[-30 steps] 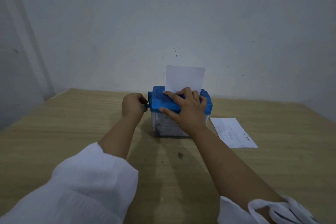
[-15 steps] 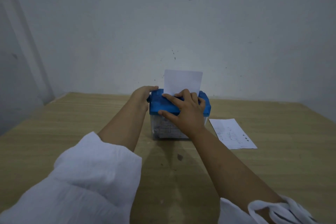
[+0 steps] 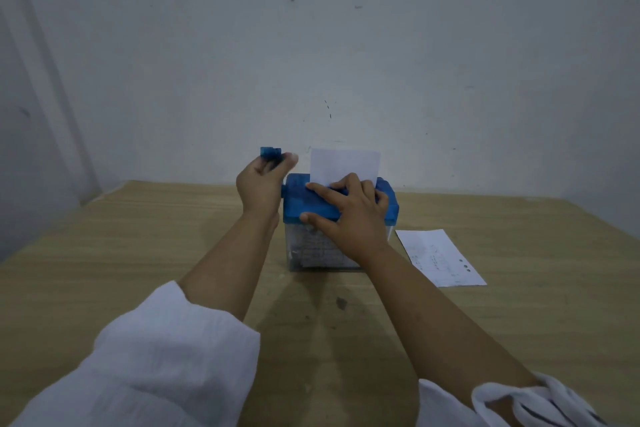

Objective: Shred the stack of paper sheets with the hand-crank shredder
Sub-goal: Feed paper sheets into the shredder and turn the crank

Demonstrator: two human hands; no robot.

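The hand-crank shredder [image 3: 298, 199] has a blue top and a clear bin [image 3: 313, 253] with paper strips inside, and it stands mid-table. A white sheet [image 3: 344, 163] sticks upright out of its slot. My left hand [image 3: 259, 184] is at the shredder's left side, fingers pinched on the blue crank handle [image 3: 271, 152], which is raised above the lid. My right hand [image 3: 349, 215] lies flat on the blue top with fingers spread, pressing it down in front of the sheet. A printed sheet of paper [image 3: 440, 256] lies flat on the table to the right of the shredder.
The wooden table [image 3: 138, 253] runs up to a pale wall [image 3: 346, 62] just behind the shredder. A small dark spot [image 3: 341, 303] marks the tabletop in front of the bin. White sleeves [image 3: 166, 364] cover both my forearms near the bottom edge.
My left hand has swung the crank handle from low at the shredder's side up to above the lid. The upright sheet has sunk lower into the slot. My right hand stayed on the top.
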